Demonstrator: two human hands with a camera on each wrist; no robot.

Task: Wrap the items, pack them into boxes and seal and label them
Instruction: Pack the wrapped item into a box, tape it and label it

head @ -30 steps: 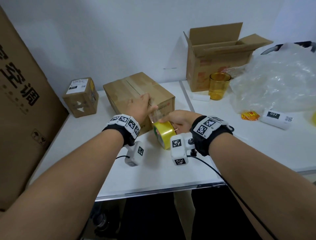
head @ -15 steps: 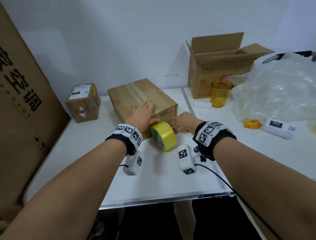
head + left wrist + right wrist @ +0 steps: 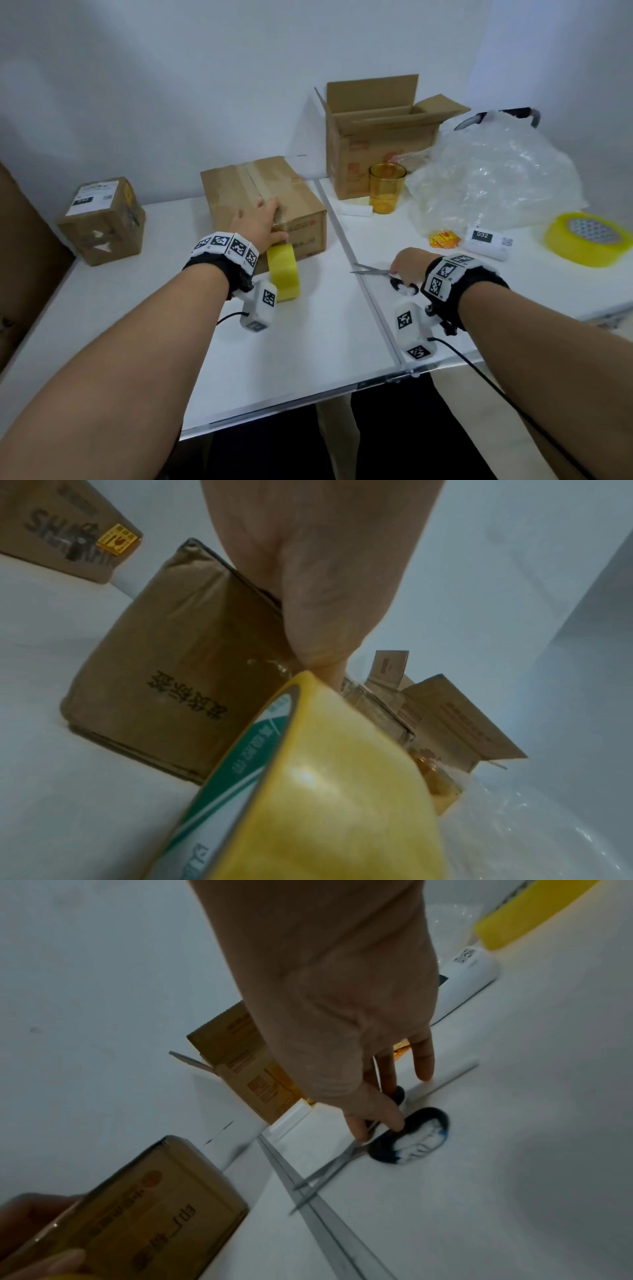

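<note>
Sealing is unfinished: the left hand point(image 3: 260, 224) presses clear tape onto the closed brown cardboard box point(image 3: 263, 202), yellow tape roll point(image 3: 283, 272) uncut, while the right hand point(image 3: 407, 262) pinches the steel scissors point(image 3: 373, 271) on the surface point(image 3: 291, 359); the open brown carton point(image 3: 376, 137) near the far edge awaits packing.

left hand point(image 3: 260, 224) on closed box point(image 3: 263, 205) | right hand point(image 3: 409, 262) at scissors point(image 3: 375, 272) (blades apart)

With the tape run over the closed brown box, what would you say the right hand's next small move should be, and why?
Probably grip and lift the steel scissors: the right hand touches their black handles, and the yellow tape roll seems still joined to the closed brown cardboard box, under the left hand.
</note>
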